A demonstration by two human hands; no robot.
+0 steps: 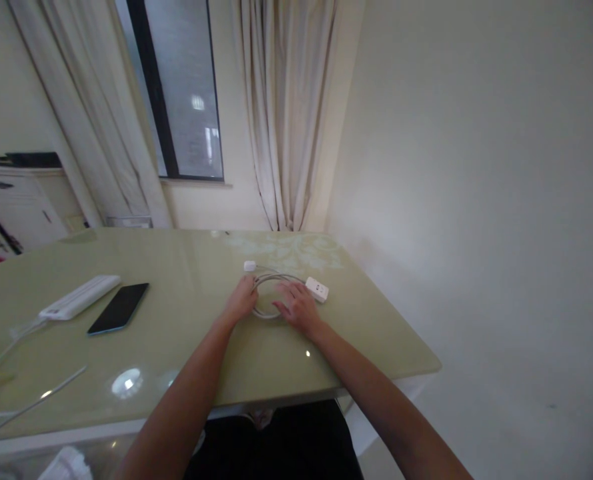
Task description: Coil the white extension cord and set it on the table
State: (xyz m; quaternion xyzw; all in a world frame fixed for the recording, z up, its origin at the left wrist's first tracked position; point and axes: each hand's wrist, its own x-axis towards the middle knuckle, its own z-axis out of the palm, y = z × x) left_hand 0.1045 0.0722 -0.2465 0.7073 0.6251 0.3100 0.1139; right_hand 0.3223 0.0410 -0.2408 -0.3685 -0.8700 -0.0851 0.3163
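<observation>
Left hand (241, 300) had fingers curled round coiled cable (265, 316) at left; right hand (299, 308) had fingers partly spread on its right side, beside white socket block (317, 289).

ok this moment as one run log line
left hand: touching coiled pale-grey cable, left side | right hand: touching its right side | white rectangular socket block: beside right hand

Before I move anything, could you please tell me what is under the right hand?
The coiled cable runs up to the right hand and disappears beneath it; how its loops lie there is covered and cannot be seen.
</observation>
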